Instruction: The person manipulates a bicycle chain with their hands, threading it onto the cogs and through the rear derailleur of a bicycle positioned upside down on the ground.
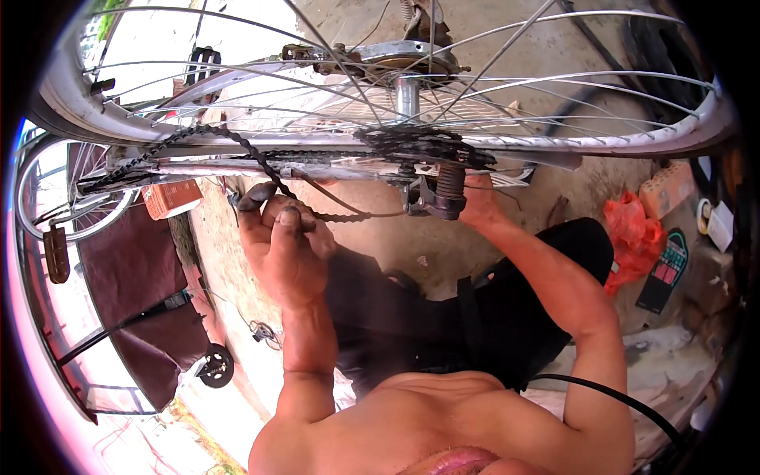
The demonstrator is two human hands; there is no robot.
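A bicycle wheel's silver rim (633, 142) and spokes span the upper view, with a dark sprocket cluster (412, 142) at its hub. Below the cluster hangs the rear derailleur (439, 198). A dark, greasy bicycle chain (252, 149) arcs loosely along the frame, then runs down past my left hand (289, 245) toward the derailleur. The fingers of that hand are bent in around the chain, their tips blackened. Just behind and right of the derailleur is my right hand (479, 204); its fingers are mostly hidden there, so its grip does not show.
On the right lie a red plastic bag (632, 233), a brick (666, 188) and a dark flat piece with green edging (665, 271). At left are an orange-red box (170, 198), another bicycle's wheel (36, 178) and maroon sheeting (131, 261). A black cable (625, 397) curves at lower right.
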